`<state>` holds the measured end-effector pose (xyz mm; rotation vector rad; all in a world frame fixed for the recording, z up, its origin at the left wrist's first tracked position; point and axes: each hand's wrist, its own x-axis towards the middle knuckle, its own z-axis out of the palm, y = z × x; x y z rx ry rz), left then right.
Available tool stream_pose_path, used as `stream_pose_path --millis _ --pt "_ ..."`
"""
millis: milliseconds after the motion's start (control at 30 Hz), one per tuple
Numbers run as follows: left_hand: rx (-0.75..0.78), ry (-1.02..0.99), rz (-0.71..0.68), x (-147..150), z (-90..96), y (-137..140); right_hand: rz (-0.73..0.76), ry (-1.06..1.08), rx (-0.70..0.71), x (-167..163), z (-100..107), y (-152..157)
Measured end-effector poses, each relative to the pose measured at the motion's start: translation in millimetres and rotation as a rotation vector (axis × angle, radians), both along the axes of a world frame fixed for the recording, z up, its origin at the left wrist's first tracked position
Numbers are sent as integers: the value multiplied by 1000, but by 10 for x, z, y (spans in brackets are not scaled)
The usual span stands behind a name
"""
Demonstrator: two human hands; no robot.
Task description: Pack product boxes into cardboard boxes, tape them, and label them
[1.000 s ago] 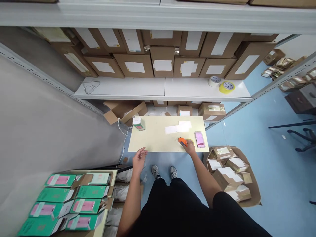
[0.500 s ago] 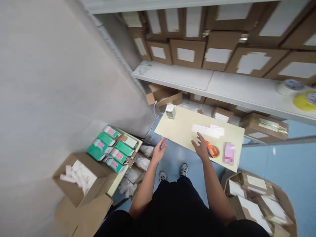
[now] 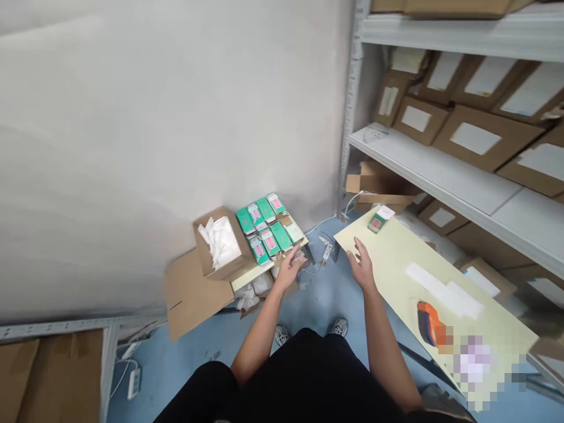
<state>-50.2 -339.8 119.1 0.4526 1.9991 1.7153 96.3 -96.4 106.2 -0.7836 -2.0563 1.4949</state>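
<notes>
My left hand (image 3: 288, 269) is open and holds nothing. It hovers by the edge of the small side table, next to several flat green boxes with pink labels (image 3: 269, 238). My right hand (image 3: 362, 264) is open too, thumb and fingers apart, near the left edge of the pale yellow table (image 3: 392, 258). On that table a small green and white box (image 3: 380, 219) stands at the far corner. White paper strips (image 3: 443, 291) lie along its middle. Nearer me is an orange tape dispenser (image 3: 430, 323), and a pinkish blurred item (image 3: 474, 358) is beside it.
A carton with white papers (image 3: 240, 258) stands at the side table's left end. Shelves (image 3: 440, 158) of labelled cartons rise on the right. A power strip (image 3: 327, 251) and cables lie on the blue floor between the tables. Another shelf (image 3: 108, 364) stands at lower left.
My view has swung left, so the yellow table and shelves now sit further right and the green boxes nearer the middle. Both hands stay open.
</notes>
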Motion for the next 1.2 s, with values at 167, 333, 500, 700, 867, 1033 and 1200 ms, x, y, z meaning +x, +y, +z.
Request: stream_pose_path --millis 167,333,500,700,867,1033,1200 --pt "48 35 221 -256 70 -1002 176 23 97 -587 51 -823" --pt "93 -16 378 -382 45 -2095 353 15 129 -1185 163 -1843" --pt "127 -57 521 -467 -43 -3176 536 49 160 -1721 200 -2935" --pt "154 -58 679 -547 -59 -4322 690 37 140 -2188 160 -4079" --pt "165 -58 807 -486 -151 -4936 807 38 162 -2463 77 -4717" --pt "162 -108 905 -387 -404 -5234 907 8 131 -2758 -152 -5093" --pt "72 -199 938 -294 -661 -5494 956 -53 83 -2977 -469 -5391"
